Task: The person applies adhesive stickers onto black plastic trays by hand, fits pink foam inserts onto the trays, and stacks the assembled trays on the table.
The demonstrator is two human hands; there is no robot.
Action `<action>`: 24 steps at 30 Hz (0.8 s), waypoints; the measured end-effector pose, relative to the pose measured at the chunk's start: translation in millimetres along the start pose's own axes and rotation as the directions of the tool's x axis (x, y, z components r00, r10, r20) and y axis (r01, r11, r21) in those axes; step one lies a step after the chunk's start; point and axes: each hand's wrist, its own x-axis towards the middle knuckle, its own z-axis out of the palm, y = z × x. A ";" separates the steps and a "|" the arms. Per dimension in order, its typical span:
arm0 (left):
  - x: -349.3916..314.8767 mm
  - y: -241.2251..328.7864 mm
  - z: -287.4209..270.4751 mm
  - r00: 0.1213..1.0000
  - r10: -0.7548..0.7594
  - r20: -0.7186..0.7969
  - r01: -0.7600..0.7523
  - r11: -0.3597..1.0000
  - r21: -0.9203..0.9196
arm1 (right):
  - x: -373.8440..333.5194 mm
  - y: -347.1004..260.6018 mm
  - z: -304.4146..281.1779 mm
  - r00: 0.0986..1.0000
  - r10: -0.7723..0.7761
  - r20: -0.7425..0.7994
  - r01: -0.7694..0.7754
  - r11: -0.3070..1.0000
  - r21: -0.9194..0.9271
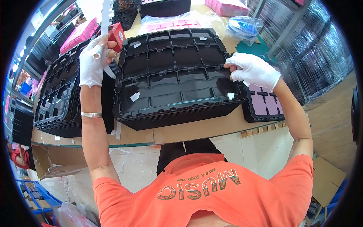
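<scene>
A tall stack of black plastic compartment trays [177,75] stands on a cardboard-covered table [196,130], with small white tape pieces on its top. My left hand [90,62], in a white glove, holds a red tape dispenser [118,36] at the stack's upper left corner. A white tape strip [107,15] runs up from the dispenser. My right hand [254,71], also gloved, grips the stack's right edge with fingers curled over the rim. A silver bracelet [91,115] sits on my left wrist.
A second stack of black trays [56,102] stands at the left. Pink trays [264,104] lie to the right of the main stack. Behind are bagged pink trays [174,22], a bag of blue rolls [242,26] and wrapped shelving [321,56]. A blue crate [34,196] sits on the floor.
</scene>
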 end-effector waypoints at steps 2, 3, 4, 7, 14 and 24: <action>4.0 -4.1 1.5 1.000 0.005 0.003 -0.005 1.000 0.009 | -0.3 -15.7 0.4 0.992 0.036 0.122 -0.004 0.968 -0.253; 6.0 -6.8 3.0 1.000 0.003 0.014 -0.003 1.000 -0.002 | -2.1 -10.2 7.1 0.991 -0.086 0.107 0.119 0.925 -0.361; 8.3 -9.0 4.5 1.000 0.003 0.024 -0.003 1.000 -0.013 | -3.2 -7.2 4.0 0.992 -0.075 0.102 0.108 0.926 -0.362; 12.9 -9.9 -11.1 0.999 0.036 0.036 -0.035 0.999 -0.029 | 3.1 -18.6 -9.1 0.993 -0.037 0.111 0.021 0.990 0.143; 0.8 -6.2 0.9 0.999 -0.018 0.051 0.025 0.991 -0.133 | 20.8 -87.4 -8.7 0.912 -0.410 0.006 0.407 0.908 0.101; -8.7 13.1 -0.6 1.000 -0.017 0.026 0.024 0.960 -0.279 | 184.8 -154.8 56.6 0.700 -0.618 -0.359 0.426 0.764 -0.484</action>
